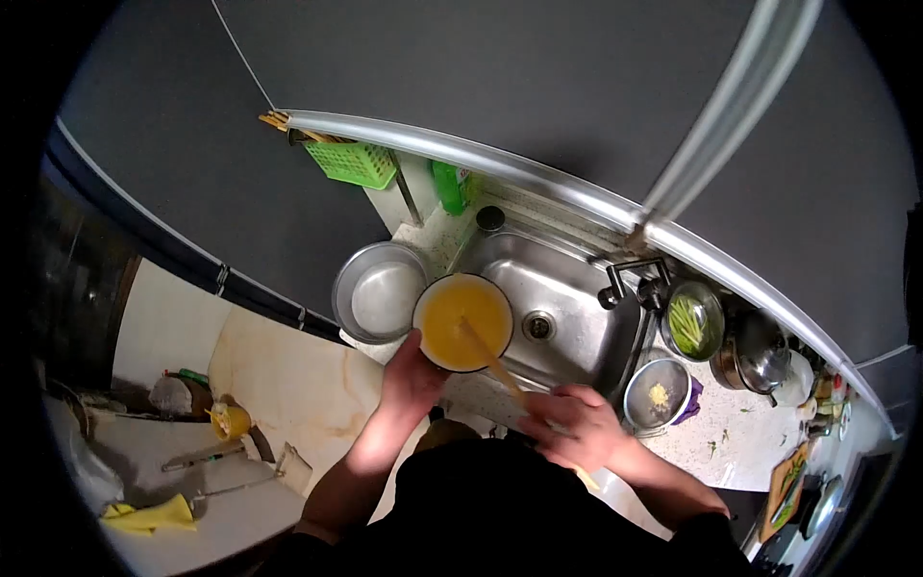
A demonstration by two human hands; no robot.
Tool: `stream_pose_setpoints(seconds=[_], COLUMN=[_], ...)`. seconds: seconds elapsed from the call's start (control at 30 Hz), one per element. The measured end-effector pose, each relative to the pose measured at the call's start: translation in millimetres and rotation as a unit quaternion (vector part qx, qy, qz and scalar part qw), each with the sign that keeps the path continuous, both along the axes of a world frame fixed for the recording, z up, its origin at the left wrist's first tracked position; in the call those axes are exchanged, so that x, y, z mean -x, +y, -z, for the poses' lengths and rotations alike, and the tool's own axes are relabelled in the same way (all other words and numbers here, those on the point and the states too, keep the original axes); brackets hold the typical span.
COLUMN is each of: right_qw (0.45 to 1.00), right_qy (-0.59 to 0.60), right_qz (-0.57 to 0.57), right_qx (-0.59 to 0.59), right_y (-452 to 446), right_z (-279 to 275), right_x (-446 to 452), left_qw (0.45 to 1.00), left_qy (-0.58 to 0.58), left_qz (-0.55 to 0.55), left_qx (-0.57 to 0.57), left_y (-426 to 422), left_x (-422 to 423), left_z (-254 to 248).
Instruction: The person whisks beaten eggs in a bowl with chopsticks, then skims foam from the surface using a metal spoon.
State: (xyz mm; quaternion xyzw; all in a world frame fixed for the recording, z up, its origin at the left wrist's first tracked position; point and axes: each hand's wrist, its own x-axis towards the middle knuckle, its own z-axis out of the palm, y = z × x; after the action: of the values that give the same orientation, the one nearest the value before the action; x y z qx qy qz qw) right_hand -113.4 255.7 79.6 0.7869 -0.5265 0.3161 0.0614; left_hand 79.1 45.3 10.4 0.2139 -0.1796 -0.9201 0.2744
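Ahead of both hands, a stainless steel sink (582, 332) is set into a speckled desk (745, 466), with a black faucet (654, 291) mounted at its far right corner, beyond the right hand. Just ahead of the left hand, a round metal basin (383, 296) is placed at the sink's left, so that the space on that side is taken up. Farther beyond the left hand, a green plastic basket (356, 165) and a green bottle (450, 188) are seen by the wall. Ahead and to the right of the right hand, green vegetable strips (686, 325) are held in a metal bowl (712, 313); nearer to that hand, pale minced pieces (658, 395) are gathered in a round dish (659, 373). A metal pot (758, 358) is stood past these, and a wooden cutting board (775, 490) is laid well off to the right.

A round bowl (419, 310) of yellow liquid (448, 317) is gripped at its near left rim by the left hand (411, 377), above the sink's near left corner. A long wooden stick (492, 363) is clasped by the closed right hand (575, 425), and its far end is dipped into the liquid, ahead and to the left of that hand. Whether a single stick or paired chopsticks are held cannot be told.
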Motion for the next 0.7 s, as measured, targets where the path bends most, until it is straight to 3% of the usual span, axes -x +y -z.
stream_pose_setpoints(seconds=[0.03, 0.07, 0.1, 0.13, 0.17, 0.2, 0.27, 0.3, 0.33, 0.4, 0.43, 0.47, 0.5, 0.53, 0.6, 0.67, 0.7], right_qw=[0.988, 0.945, 0.876, 0.731, 0.570, 0.505, 0.328, 0.267, 0.268, 0.295, 0.330, 0.346, 0.312, 0.280, 0.280, 0.371, 0.306], right_qy=[-0.148, -0.323, -0.477, -0.681, -0.822, -0.863, -0.940, -0.960, -0.959, -0.943, -0.933, -0.921, -0.936, -0.948, -0.941, -0.904, -0.928], right_qz=[0.036, 0.054, 0.061, 0.026, 0.014, -0.005, 0.098, 0.076, 0.084, -0.022, 0.019, 0.152, 0.124, 0.091, 0.057, 0.146, 0.130], right_qx=[-0.015, -0.006, 0.033, 0.026, 0.019, 0.011, -0.020, 0.030, 0.040, 0.150, 0.139, 0.092, 0.109, 0.122, 0.184, 0.153, 0.165], right_y=[-4.9, -11.7, -18.4, -31.5, -37.1, -44.7, -55.2, -59.3, -69.3, -83.5, -90.6, -100.4, -103.8, -106.7, -103.5, -108.6, -105.1], right_z=[-1.7, -6.9, -12.2, -17.5, -14.4, 21.5, 66.5, 73.0, 64.1, 44.1, 58.2, 69.4, 76.8, 81.5, 65.8, 77.4, 97.2], right_x=[-9.9, -20.5, -31.1, -39.2, -43.8, -42.7, -52.4, -59.4, -65.2, -82.3, -84.2, -84.4, -85.5, -85.3, -96.7, -101.3, -96.4], left_qw=[0.988, 0.988, 0.997, 0.998, 0.997, 0.996, 0.995, 0.994, 0.995, 0.994, 0.992, 0.990, 0.975, 0.966, 0.943, 0.983, 0.983], left_qy=[-0.040, -0.042, -0.045, -0.047, -0.062, -0.060, -0.064, -0.060, -0.043, -0.015, -0.015, -0.013, -0.057, -0.077, -0.117, -0.048, -0.045], left_qz=[0.023, 0.029, 0.030, 0.031, 0.047, 0.058, 0.074, 0.089, 0.092, 0.104, 0.126, 0.142, 0.176, 0.186, 0.207, 0.176, 0.178], left_qx=[0.150, 0.145, 0.058, -0.028, -0.022, -0.025, -0.026, -0.030, -0.016, 0.006, 0.006, 0.002, 0.122, 0.159, 0.234, 0.012, 0.001], left_y=[-9.8, -17.1, -29.5, -42.4, -50.4, -61.8, -78.7, -88.7, -99.5, -115.9, -124.8, -132.7, -139.6, -144.1, -152.5, -156.2, -157.9], left_x=[0.4, -4.4, -4.2, -1.1, -1.3, -3.8, -3.0, -0.4, 0.5, -4.7, -6.3, -8.2, -9.7, -9.3, -8.7, -7.0, -6.4], left_z=[8.7, 14.6, 8.7, 2.2, -5.2, -4.6, 0.7, 2.6, 3.7, 6.2, 6.1, 7.4, 6.5, 5.5, 2.1, 13.8, 20.2])
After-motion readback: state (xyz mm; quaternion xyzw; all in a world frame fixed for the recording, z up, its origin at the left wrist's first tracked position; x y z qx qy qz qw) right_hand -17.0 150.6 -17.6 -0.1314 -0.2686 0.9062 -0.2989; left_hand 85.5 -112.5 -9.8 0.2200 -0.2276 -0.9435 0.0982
